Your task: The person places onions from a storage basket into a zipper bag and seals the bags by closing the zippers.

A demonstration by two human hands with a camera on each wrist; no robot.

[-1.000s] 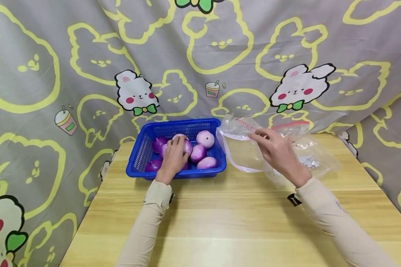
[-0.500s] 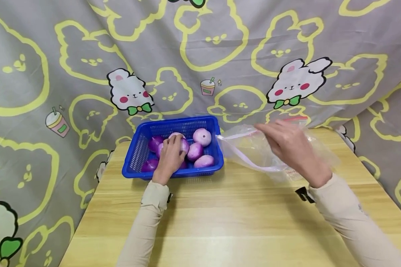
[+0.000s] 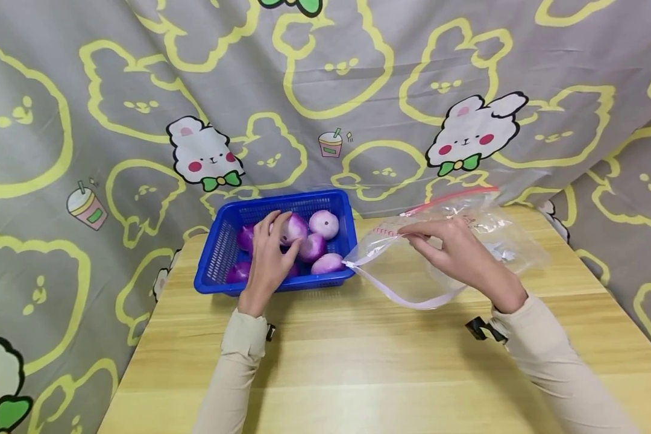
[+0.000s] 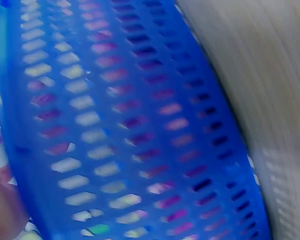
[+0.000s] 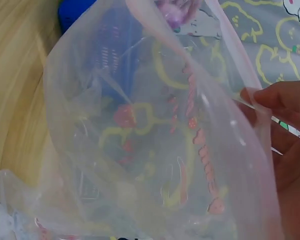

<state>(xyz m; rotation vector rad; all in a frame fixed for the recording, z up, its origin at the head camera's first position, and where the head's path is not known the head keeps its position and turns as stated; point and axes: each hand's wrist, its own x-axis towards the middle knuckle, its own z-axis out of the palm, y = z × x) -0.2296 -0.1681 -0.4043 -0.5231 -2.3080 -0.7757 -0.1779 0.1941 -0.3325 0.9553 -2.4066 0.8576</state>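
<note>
Several purple onions (image 3: 311,248) lie in a blue plastic basket (image 3: 207,265). Inside it, my left hand (image 3: 268,256) curls its fingers and thumb round one purple-and-white onion (image 3: 295,229); other onions are partly hidden beneath the hand. In the left wrist view only the basket's slotted wall (image 4: 140,120) and a bit of a finger (image 4: 5,210) show. To the right, my right hand (image 3: 458,250) pinches the upper rim of a clear zip bag (image 3: 412,277). The bag's mouth gapes toward the basket, its corner at the basket's right rim. Thumb and fingers (image 5: 285,95) grip its edge in the right wrist view.
A light wooden table (image 3: 358,361) carries the basket and bag. Behind it hangs a grey curtain (image 3: 304,78) with yellow outlines and cartoon rabbits. The bag's far end spreads out over the table on the right.
My right hand swung right and up, then came back lower, and the bag's mouth now gapes wider and nearer the front. My left hand shifted slightly, showing more of the onion.
</note>
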